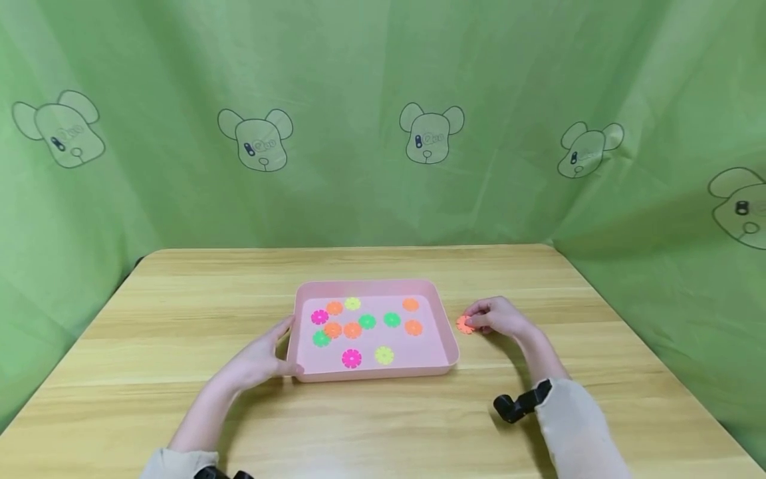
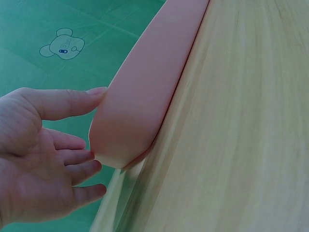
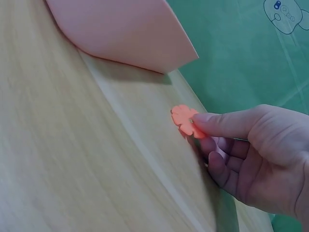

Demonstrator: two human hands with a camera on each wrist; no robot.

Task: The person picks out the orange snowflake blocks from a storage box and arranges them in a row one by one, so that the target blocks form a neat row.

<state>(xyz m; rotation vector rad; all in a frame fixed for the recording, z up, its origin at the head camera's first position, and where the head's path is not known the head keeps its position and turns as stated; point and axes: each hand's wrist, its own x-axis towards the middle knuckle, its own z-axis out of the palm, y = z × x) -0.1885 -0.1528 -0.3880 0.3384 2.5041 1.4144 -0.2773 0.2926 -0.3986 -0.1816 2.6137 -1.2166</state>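
Note:
A shallow pink tray (image 1: pixel 383 374) holds several flower-shaped notched plastic discs: orange (image 1: pixel 413 327), green (image 1: pixel 391 319), yellow (image 1: pixel 384 355) and magenta (image 1: pixel 352 358). At the tray's left end is my left hand (image 1: pixel 260 356), thumb against the near left corner and fingers loosely extended along the side wall. The left wrist view shows that thumb touching the rim of the pink tray (image 2: pixel 140 92). Just right of the tray, my right hand (image 1: pixel 499 318) pinches an orange notched disc (image 3: pixel 183 118) between thumb and fingers, a little above the table.
The tray stands on a light wood-grain table (image 1: pixel 383 426). Behind and beside it hangs a green curtain (image 1: pixel 347 199) printed with mouse-like heads. A black wrist device (image 1: pixel 520 402) is strapped at the right sleeve (image 1: pixel 577 426).

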